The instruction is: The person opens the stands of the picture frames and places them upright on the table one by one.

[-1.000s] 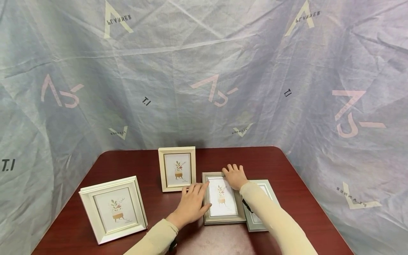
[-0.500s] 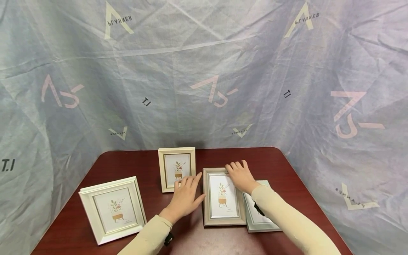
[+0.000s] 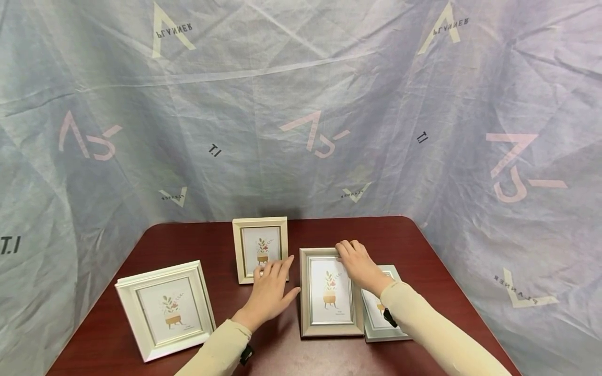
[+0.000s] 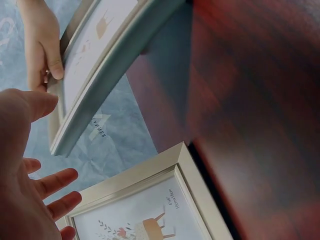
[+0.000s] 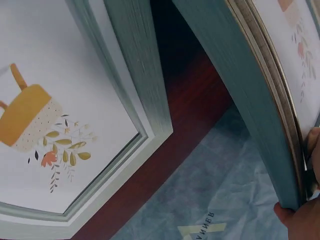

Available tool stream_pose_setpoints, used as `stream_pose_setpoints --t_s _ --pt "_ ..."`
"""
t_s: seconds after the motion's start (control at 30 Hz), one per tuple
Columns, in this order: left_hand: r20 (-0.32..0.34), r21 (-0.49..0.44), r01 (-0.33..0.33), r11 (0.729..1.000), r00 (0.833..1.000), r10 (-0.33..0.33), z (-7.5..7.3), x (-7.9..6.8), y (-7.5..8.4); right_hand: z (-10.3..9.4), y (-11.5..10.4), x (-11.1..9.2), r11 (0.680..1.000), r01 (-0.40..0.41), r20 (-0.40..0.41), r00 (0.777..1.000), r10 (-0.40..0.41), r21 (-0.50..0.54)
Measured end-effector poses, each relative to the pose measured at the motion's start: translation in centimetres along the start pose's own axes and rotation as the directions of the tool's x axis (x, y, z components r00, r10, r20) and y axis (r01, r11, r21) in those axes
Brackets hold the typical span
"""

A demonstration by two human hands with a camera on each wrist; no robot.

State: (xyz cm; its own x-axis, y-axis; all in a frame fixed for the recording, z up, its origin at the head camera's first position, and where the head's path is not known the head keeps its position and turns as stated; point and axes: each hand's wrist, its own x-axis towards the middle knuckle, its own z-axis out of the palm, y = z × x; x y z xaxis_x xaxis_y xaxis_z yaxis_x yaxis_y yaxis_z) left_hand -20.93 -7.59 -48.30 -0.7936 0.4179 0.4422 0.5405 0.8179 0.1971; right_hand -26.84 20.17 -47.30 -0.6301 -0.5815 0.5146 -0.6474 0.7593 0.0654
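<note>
White frame (image 3: 169, 310) at far left of the surface (image 3: 447, 318), standing, angled. Cream frame (image 3: 261, 245) stands farther back. Left hand (image 3: 265, 297) in front of it, fingers extended, gripping nothing; thumb just beside left edge of champagne frame (image 3: 329, 292), contact unclear. Champagne frame centre-right, tilted up, plant print facing the person. Right hand (image 3: 358, 266) pinches its top edge near the right corner. Pale green frame (image 3: 376, 317) at right, partly hidden by right sleeve (image 3: 432, 324).

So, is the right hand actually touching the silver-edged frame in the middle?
Touching. The left wrist view shows it plainly: the right hand grips the top border of the silver-edged frame, its thumb pressed over the front.
</note>
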Motion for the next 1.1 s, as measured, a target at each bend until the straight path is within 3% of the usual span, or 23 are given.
stream_pose_setpoints --t_s 0.13,0.27,0.7,0.9,1.1 --pt "-0.006 0.003 -0.004 1.0 1.0 0.004 0.2 -0.1 0.0 -0.1 -0.3 -0.2 0.995 0.001 -0.041 0.999 0.003 0.103" --pt "-0.01 0.002 -0.004 1.0 1.0 0.004 0.3 -0.2 0.0 -0.1 -0.4 -0.3 0.99 0.036 -0.084 0.996 -0.024 0.138" --pt "-0.024 0.005 -0.018 1.0 1.0 0.018 0.5 -0.5 -0.2 -0.7 -1.5 0.2 0.999 -0.044 -0.067 0.997 0.043 -0.021" --pt "-0.048 -0.016 -0.014 1.0 0.999 0.013 0.2 -0.4 -0.4 -1.5 -1.8 0.5 0.998 -0.051 -0.005 0.999 0.05 -0.034" --pt "-0.096 -0.064 -0.015 0.998 0.995 0.009 -1.2 0.0 -0.5 -2.5 -2.1 0.7 0.999 -0.025 0.03 0.999 0.026 -0.032"
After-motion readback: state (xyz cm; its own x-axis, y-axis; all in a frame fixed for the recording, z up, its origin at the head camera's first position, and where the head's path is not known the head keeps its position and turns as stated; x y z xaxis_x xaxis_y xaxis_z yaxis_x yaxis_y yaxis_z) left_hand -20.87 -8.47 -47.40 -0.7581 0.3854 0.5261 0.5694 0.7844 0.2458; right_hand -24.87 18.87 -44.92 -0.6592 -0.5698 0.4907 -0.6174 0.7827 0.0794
